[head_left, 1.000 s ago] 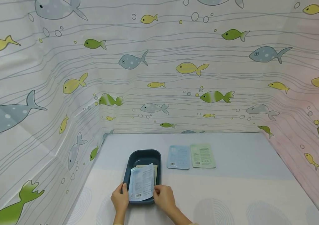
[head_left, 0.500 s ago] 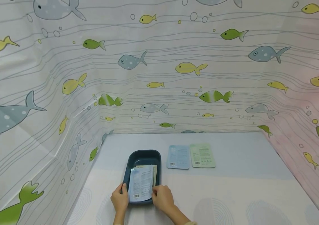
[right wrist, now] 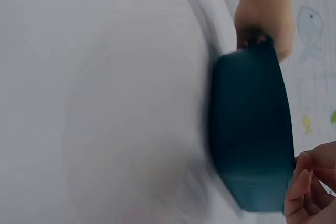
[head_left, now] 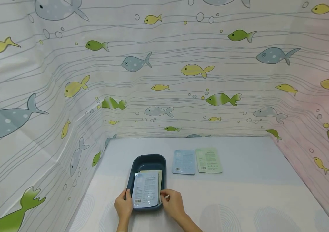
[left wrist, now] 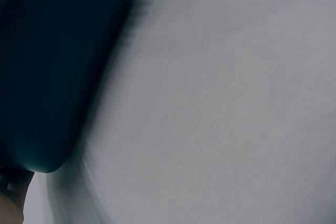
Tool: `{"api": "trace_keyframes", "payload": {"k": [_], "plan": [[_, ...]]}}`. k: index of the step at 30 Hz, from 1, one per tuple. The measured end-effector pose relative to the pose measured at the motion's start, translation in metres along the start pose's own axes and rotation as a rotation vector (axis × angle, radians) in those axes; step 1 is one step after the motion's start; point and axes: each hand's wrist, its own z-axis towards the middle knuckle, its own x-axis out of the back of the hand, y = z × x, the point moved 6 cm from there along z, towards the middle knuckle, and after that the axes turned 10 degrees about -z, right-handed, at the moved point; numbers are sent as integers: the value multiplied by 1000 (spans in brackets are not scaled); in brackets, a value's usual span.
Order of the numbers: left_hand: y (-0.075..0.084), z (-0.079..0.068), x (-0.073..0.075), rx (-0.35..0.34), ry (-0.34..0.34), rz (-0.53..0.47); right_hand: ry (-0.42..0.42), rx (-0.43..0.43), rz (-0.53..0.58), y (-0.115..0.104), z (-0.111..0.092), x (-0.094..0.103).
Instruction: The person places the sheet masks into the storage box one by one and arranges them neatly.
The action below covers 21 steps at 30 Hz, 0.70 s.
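My left hand (head_left: 123,204) grips the left side of a dark blue oblong tray (head_left: 149,166), thumb over the rim. Inside the tray's near end lies a light blue printed sachet (head_left: 145,189), barcode toward me. It covers most of a pale green sachet (head_left: 160,177), whose right and far edges show. At the tray's right rim my right hand (head_left: 173,203) has its thumb and fingers bent together; I cannot tell whether they pinch a sachet edge or the rim. The right wrist view shows those fingers (right wrist: 300,184) close to the tray's wall (right wrist: 252,124).
Beyond the tray to the right, a blue sachet (head_left: 184,162) and a green sachet (head_left: 209,160) lie side by side on the pale table (head_left: 240,193). A fish-print curtain (head_left: 164,80) encloses the table's back and sides.
The light blue sachet in the tray has turned from a slant to lie straighter and flatter. My right hand has shifted slightly right to the rim, while my left hand keeps its place.
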Motion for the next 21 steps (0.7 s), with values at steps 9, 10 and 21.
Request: {"api": "trace_keyframes", "payload": {"k": [9, 10, 21], "plan": [[2, -1, 0, 22, -4, 1, 124, -54, -105, 52, 11, 46], [2, -1, 0, 21, -5, 0, 132, -62, -120, 58, 12, 51], [2, -1, -1, 19, -9, -6, 249, -248, -273, 137, 31, 107]]}}
